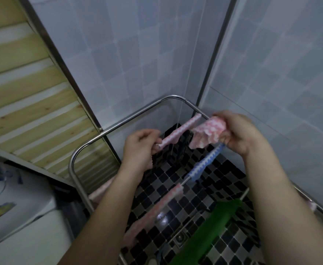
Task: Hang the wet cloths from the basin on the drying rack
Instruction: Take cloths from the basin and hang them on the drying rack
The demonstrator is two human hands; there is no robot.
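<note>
**A pink-and-white zigzag-patterned wet cloth (179, 130) is being spread over the far bar of the stainless steel tube drying rack (130, 117).**

One end of the cloth is pinched in the grip of the left hand (139, 148), and that part is drawn out flat along the bar. The other end is held bunched inside the curled fingers of the right hand (239, 131), just above the same bar. For a good hang, the bunched part should be fed out sideways a little at a time while the left pinch is kept taut, so that no folds are trapped and an even drop is left on both sides. Overlap with the blue-and-white zigzag cloth (206, 163) on the next bar should be avoided. The basin is not seen.
</note>
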